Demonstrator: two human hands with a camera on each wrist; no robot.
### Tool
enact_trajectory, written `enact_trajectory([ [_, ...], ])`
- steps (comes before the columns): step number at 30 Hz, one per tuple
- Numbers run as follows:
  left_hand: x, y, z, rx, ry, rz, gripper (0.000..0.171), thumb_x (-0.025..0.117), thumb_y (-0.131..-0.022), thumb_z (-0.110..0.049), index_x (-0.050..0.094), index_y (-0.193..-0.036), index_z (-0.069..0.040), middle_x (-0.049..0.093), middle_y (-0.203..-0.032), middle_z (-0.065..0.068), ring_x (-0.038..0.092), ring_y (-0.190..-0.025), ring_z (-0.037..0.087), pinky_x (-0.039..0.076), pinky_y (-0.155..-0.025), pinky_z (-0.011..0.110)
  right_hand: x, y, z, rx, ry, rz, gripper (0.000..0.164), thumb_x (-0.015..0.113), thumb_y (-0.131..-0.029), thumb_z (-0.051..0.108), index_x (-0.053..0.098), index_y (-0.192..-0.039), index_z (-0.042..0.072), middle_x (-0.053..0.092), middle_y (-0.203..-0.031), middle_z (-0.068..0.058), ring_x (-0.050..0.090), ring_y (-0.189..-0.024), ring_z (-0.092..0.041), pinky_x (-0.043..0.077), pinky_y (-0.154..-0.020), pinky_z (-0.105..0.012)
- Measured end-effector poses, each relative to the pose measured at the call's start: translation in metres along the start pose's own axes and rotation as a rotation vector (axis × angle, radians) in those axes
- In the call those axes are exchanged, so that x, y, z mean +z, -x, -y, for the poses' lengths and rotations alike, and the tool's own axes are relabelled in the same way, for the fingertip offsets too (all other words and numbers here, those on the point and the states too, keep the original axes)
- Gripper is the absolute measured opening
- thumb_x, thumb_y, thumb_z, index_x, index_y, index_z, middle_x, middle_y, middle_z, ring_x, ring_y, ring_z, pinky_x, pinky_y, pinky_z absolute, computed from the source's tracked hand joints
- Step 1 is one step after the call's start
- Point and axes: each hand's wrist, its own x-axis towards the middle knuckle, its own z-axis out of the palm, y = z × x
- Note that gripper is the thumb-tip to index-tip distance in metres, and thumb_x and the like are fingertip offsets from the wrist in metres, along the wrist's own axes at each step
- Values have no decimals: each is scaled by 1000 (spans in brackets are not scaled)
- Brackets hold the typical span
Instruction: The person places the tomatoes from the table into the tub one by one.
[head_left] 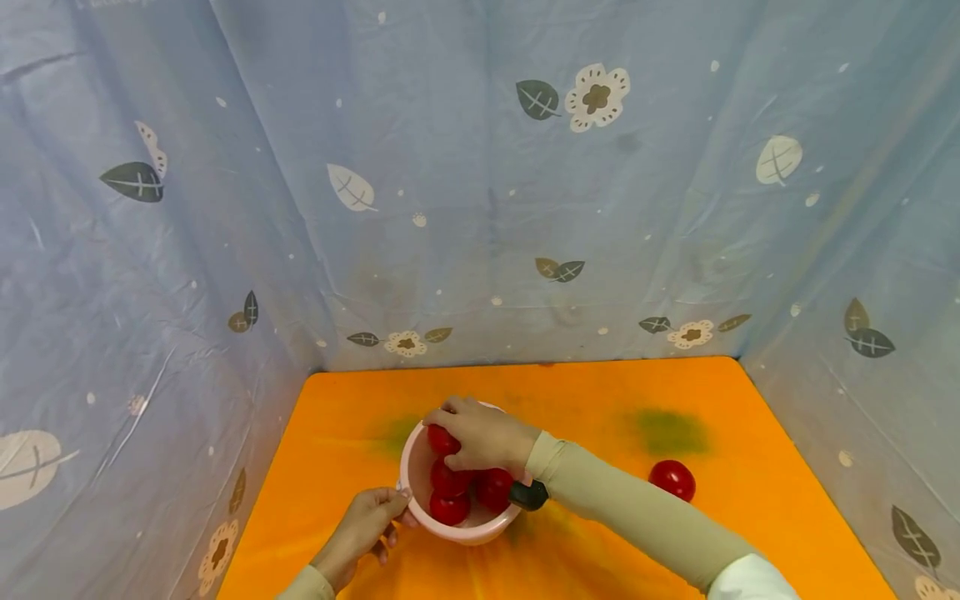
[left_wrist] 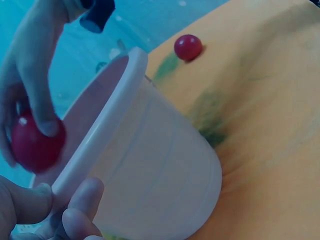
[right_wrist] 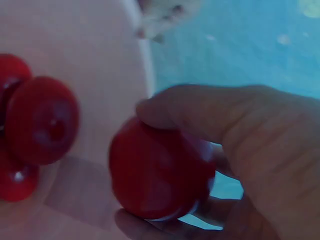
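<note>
A pale pink bucket (head_left: pixel 480 533) stands on the table, its mouth leaning toward the left in the left wrist view. My left hand (head_left: pixel 367 527) pinches its near left rim between thumb and fingers. Over the bucket's mouth, my right hand (head_left: pixel 483 433) grips a glossy round red fruit (right_wrist: pixel 160 170), thumb on one side and fingers round the other. Several more such fruits (head_left: pixel 450 508) lie inside the bucket, bunched together at the bottom. In the right wrist view, the held fruit is apart from that bunch (right_wrist: pixel 42 120). The right hand partly covers the bucket's far rim in the head view.
Another round red fruit (head_left: pixel 672 480) lies on the orange tablecloth (head_left: pixel 585 400), right of the bucket. Blue-grey curtains (head_left: pixel 450 167) with leaf and flower prints rise at the back and both sides of the table. A black device (head_left: pixel 528 495) sits at my right wrist.
</note>
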Motion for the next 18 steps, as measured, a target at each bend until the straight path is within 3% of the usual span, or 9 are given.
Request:
enact_trajectory([
  [7, -1, -3, -2, -7, 8, 22, 38, 52, -98, -39, 63, -97, -3, 67, -77, 0, 48, -51, 9, 44, -43, 21, 7, -17, -8, 9, 162, 142, 62, 79, -78, 30, 51, -132, 30, 54, -127, -3, 54, -108, -18, 52, -88, -30],
  [13, -2, -4, -2, -1, 4, 22, 39, 52, -98, -40, 63, -96, -2, 67, -78, 0, 48, -52, 10, 44, -43, 21, 10, -18, -11, -5, 348, 192, 58, 80, -75, 28, 53, -126, 24, 54, -123, -2, 55, -106, -18, 52, -89, -29],
  [18, -5, -4, -5, 0, 1, 30, 41, 53, -97, -42, 63, -95, -3, 66, -78, 2, 48, -53, 9, 44, -43, 21, 14, -15, -13, -13, 490, 248, 50, 81, -71, 27, 60, -116, 23, 60, -105, 0, 56, -93, -15, 52, -82, -26],
])
